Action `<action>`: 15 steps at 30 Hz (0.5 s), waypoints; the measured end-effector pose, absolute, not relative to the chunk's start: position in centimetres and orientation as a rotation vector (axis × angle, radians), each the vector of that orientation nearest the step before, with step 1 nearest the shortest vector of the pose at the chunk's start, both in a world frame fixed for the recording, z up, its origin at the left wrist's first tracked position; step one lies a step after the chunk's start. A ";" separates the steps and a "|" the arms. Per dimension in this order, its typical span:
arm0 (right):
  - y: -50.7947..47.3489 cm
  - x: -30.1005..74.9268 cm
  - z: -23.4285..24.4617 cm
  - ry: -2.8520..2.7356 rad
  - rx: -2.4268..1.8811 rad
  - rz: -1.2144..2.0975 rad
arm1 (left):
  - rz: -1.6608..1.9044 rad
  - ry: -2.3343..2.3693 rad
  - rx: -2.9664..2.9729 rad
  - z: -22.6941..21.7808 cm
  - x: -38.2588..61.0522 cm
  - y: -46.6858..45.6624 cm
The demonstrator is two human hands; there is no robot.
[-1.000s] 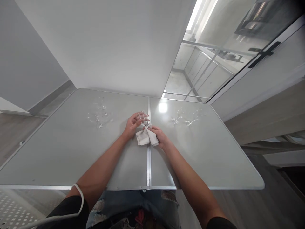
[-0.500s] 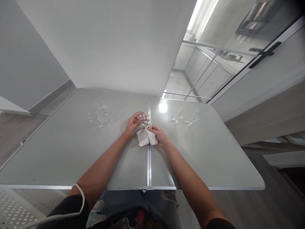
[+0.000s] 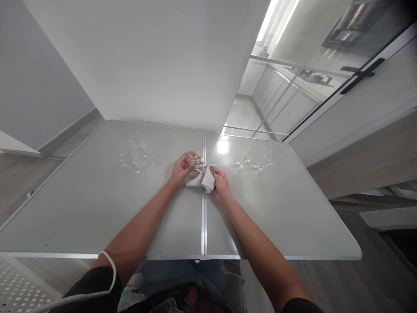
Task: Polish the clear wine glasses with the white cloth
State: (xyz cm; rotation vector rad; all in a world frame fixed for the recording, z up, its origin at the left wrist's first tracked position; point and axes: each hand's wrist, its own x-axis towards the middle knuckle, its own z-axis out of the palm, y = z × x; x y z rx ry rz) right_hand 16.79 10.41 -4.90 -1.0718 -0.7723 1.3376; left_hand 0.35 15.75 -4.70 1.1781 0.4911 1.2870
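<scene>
We note the right hand (image 3: 222, 181) higher than half a second ago, the white cloth (image 3: 209, 179) now bunched upright in its closed pinch, a loose end trailing left; we judge the wiping has moved to a fresh fold, though contact at the stem is hidden. Left hand (image 3: 180, 171): fingers curled partway, wrapped about the bowl of the held glass (image 3: 195, 159), at the table's (image 3: 260, 217) middle seam. Count: two hands, one cloth, one glass held, two glasses (image 3: 240, 165) right, at least three in the left cluster (image 3: 137, 171), overlapping.
</scene>
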 end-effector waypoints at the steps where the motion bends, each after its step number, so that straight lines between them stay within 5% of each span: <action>1: 10.4 16.8 -5.0 -0.718 -1.059 1.299 | 1.309 0.505 1.171 -4.7 0.2 15.9; 15: 10.1 16.3 -4.9 -0.705 -1.071 1.166 | 1.295 0.494 1.332 -4.2 0.4 15.5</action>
